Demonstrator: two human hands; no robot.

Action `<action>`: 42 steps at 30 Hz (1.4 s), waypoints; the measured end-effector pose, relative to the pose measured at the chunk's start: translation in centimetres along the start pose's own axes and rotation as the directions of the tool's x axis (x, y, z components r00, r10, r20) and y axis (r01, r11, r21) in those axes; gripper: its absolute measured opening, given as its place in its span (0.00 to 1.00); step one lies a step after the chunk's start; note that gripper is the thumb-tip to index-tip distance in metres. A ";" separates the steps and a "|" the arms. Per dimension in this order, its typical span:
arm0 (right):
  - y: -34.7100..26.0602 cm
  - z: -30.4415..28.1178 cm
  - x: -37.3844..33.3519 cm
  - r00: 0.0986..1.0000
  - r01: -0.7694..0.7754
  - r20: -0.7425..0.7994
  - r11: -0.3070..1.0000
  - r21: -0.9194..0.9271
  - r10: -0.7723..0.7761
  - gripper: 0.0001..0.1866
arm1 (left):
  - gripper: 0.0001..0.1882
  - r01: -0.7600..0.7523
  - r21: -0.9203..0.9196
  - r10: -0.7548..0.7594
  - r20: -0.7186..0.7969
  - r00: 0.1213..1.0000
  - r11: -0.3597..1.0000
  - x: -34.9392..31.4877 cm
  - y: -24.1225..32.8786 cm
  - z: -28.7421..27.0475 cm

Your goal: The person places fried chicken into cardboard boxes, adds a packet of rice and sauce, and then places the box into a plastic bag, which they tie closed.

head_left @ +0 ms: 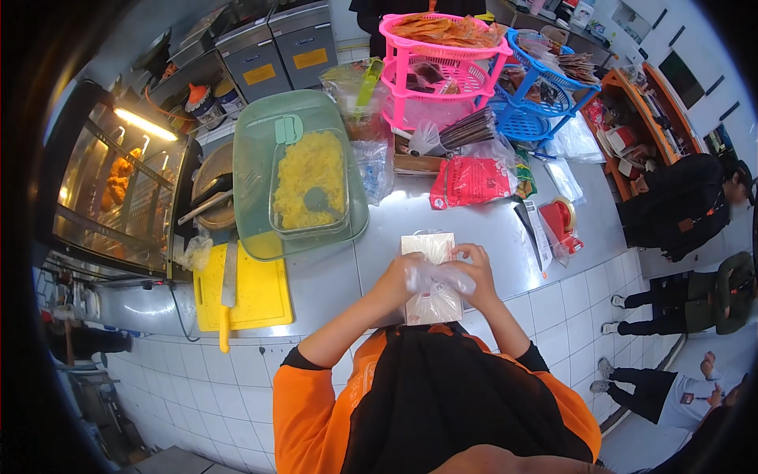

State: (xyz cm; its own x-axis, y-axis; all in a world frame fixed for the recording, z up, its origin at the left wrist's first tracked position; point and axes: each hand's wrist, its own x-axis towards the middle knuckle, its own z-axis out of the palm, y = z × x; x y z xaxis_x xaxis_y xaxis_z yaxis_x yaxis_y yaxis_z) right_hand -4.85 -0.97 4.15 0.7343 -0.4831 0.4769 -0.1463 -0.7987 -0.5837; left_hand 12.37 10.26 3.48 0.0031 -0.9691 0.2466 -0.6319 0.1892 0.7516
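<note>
At the near edge of the steel table, a small white box (431,310) stands in front of me. Crumpled clear plastic (437,278), like a thin bag or disposable glove, stretches across it between my hands. My left hand (396,277) is closed on the plastic's left end, beside the box. On the other side, my right hand (477,272) grips the right end, its index finger bent over the box's far right corner. My fingertips are partly covered by the plastic.
Left are a yellow cutting board (272,294) with a knife (229,288), a lit display cabinet (118,186) and a green tub (253,201) holding a container of yellow food (312,170). Beyond stand pink (446,55) and blue racks (525,122); right, a red tape dispenser (559,225). People stand farther right.
</note>
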 end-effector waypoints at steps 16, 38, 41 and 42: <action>-4.7 2.1 -1.7 0.881 -0.430 0.014 0.789 0.439 0.472 0.21 | 0.10 0.489 -0.711 -0.579 0.140 0.803 0.506 0.7 0.7 -1.2; -4.5 1.9 -0.8 0.882 -0.461 0.152 0.753 0.470 0.445 0.33 | 0.07 0.331 -0.744 -0.391 0.102 0.915 0.580 -0.2 -0.7 -0.5; -4.5 2.0 -0.8 0.870 -0.473 0.154 0.702 0.532 0.469 0.32 | 0.06 0.323 -0.741 -0.352 0.124 0.928 0.589 -0.4 -1.2 -0.3; -4.4 2.2 -1.0 0.870 -0.463 0.125 0.702 0.541 0.477 0.31 | 0.05 0.337 -0.711 -0.355 0.131 0.926 0.618 -0.4 -1.3 -0.3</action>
State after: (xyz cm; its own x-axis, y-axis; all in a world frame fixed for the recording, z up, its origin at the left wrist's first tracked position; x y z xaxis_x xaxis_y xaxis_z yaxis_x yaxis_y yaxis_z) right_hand -3.52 3.81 4.78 0.6517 -0.7566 0.0538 -0.0846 -0.1431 -0.9861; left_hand 13.41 10.49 2.56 0.1253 -0.9850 -0.1184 0.1615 -0.0975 0.9820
